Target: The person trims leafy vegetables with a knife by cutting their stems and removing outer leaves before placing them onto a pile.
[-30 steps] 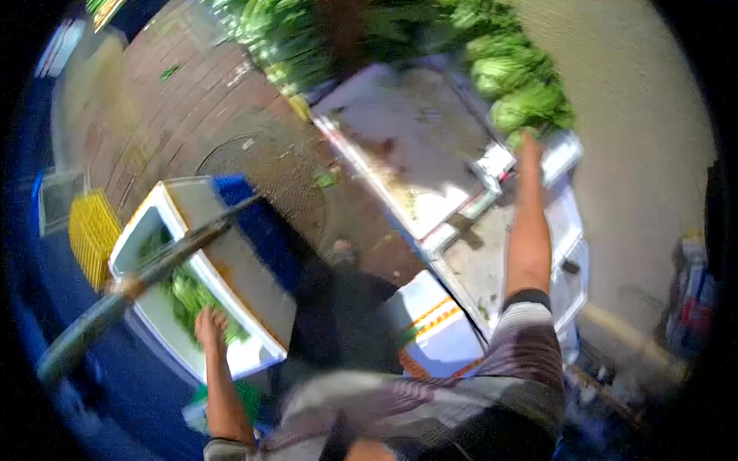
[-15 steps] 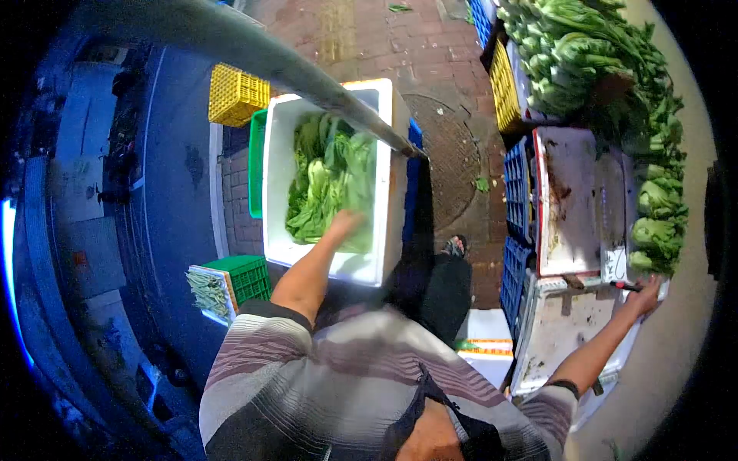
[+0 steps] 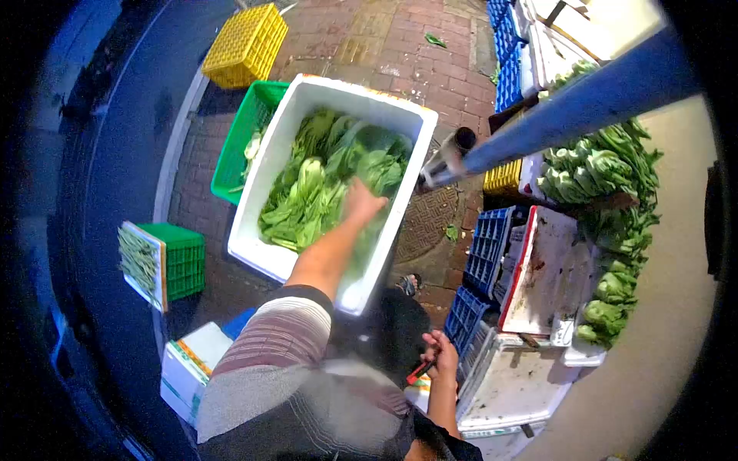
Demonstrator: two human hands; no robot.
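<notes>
Reddish brick pavement (image 3: 388, 58) with a yellowish strip (image 3: 367, 27), a round patterned manhole cover (image 3: 419, 227), a pale kerb (image 3: 171, 154) along a dark road (image 3: 127, 192) in bluish light, a thick slanting pole (image 3: 569, 111), a plain beige surface (image 3: 680, 207) at right, brighter light over the pavement

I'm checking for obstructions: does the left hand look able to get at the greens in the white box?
Probably yes: the left hand is inside the white box, at the greens, and the open top leaves its way free.

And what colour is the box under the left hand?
The box: mostly white, in the head view.
</notes>
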